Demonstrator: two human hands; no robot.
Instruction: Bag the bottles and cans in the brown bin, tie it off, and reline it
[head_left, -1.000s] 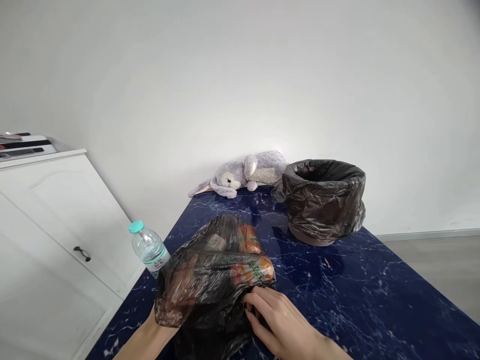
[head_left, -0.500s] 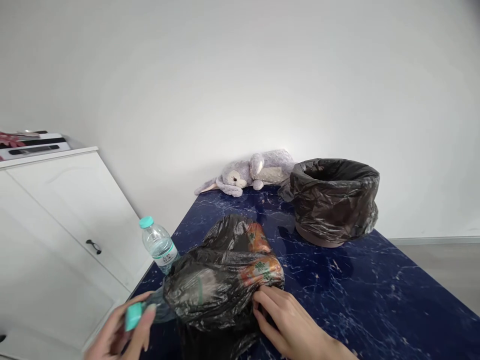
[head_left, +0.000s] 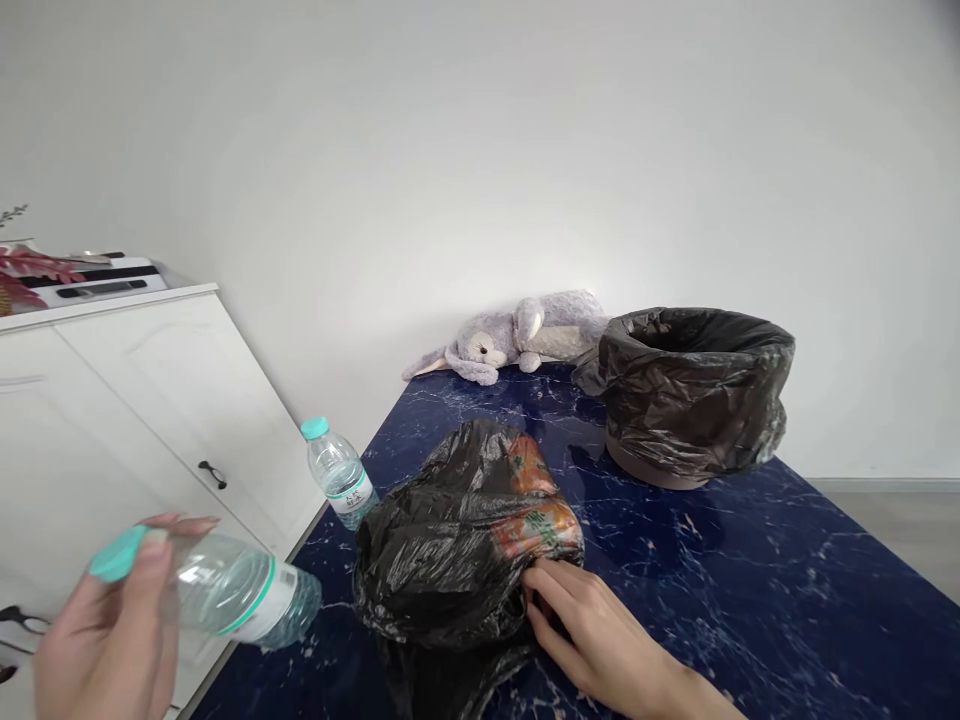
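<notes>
My left hand [head_left: 112, 620] grips a clear water bottle [head_left: 247, 595] by its neck, just below the turquoise cap. The bottle is tilted nearly flat, its base toward the table. My right hand [head_left: 585, 625] has its fingers curled on the near right side of a black plastic bag [head_left: 442, 540]; the fingertips are partly hidden in its folds. Orange packages [head_left: 540, 525] with green print show through the bag's right side. A second water bottle [head_left: 341, 475] stands upright at the table's left edge, behind the bag.
A bin lined with a dark bag [head_left: 694, 400] stands at the right back of the blue marbled table [head_left: 667, 590]. A plush rabbit [head_left: 517, 335] lies against the wall. Left of the table is a white cabinet [head_left: 172, 410] with items on top.
My left hand has drawn the water bottle out of the black bag and moved it left. My right hand stays on the bag. The view has shifted slightly left.
</notes>
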